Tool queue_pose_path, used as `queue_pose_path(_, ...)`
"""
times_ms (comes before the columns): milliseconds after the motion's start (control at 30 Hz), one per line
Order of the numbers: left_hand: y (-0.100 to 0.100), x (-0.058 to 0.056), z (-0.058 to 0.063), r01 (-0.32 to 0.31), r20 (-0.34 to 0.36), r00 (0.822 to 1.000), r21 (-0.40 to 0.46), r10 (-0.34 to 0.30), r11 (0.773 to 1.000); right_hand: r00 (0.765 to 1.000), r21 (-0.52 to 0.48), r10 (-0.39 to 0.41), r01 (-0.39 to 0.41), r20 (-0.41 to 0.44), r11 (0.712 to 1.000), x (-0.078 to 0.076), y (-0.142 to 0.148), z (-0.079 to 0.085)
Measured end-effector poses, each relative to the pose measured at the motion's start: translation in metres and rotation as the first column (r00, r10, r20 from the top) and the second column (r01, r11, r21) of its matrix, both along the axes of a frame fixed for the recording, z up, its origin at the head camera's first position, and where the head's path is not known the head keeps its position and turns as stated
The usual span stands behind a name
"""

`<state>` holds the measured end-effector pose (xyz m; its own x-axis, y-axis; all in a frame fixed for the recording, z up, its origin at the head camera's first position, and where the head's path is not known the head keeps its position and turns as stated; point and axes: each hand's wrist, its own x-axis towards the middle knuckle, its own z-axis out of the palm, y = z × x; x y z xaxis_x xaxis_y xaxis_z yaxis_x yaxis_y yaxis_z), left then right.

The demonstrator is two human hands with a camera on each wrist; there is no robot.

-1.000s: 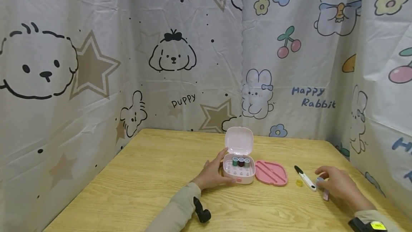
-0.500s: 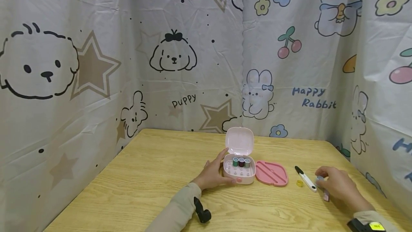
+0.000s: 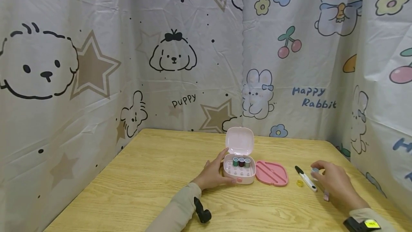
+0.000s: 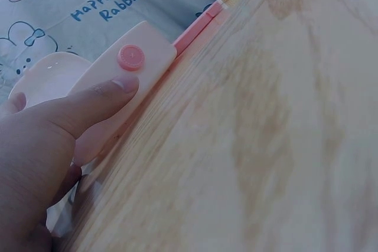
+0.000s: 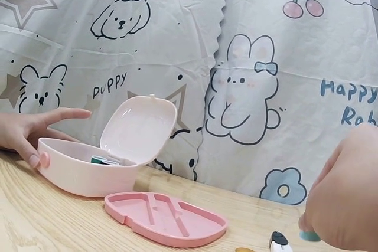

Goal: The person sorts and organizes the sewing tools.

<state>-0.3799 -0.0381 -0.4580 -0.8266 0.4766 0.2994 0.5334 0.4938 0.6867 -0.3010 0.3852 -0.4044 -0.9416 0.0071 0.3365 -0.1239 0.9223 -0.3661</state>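
Note:
My left hand [image 3: 212,173] grips a small pale-pink sewing box [image 3: 239,178] at its left side. In the left wrist view its thumb presses the front beside the round pink button [image 4: 131,58]. The box's lid [image 3: 239,140] stands raised. Inside, three thread spools, green [image 3: 235,162], dark red [image 3: 241,162] and grey-green [image 3: 247,163], sit on a pegged base. At the right, my right hand [image 3: 334,180] pinches a light-blue spool [image 5: 309,235], mostly hidden by the fingers, just above the table.
A pink divided tray [image 3: 271,173] lies right of the box. Beyond it are a yellow ring-like piece [image 3: 299,183], a white tool with a black end [image 3: 305,179] and a small pink piece [image 3: 326,195] by the right hand. Printed curtains [image 3: 193,46] hang around the table.
The right hand has shifted slightly left and away from me, lifting the light-blue spool it pinches. The left hand and the box have stayed in place.

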Motion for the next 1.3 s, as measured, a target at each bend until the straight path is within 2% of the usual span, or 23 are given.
queue_pose_path(167,0.0,-0.001,-0.001,0.009,-0.008,1.0,0.0,-0.009,1.0,0.997,-0.001,-0.015,0.015,-0.073,1.0,-0.002,-0.01,0.0)
queue_pose_path(300,0.0,-0.003,-0.003,0.013,-0.015,1.0,0.008,-0.012,1.0,0.995,-0.006,-0.02,0.02,-0.096,1.0,-0.005,-0.019,0.001)
queue_pose_path(833,-0.001,-0.002,-0.002,0.02,-0.006,1.0,0.024,-0.02,1.0,0.989,0.005,0.052,-0.052,-0.137,0.999,-0.019,-0.045,0.005)
queue_pose_path(1300,0.0,0.0,-0.001,0.012,0.0,1.0,0.014,-0.012,1.0,0.982,-0.036,0.1,-0.107,-0.16,0.994,-0.024,-0.062,0.01)
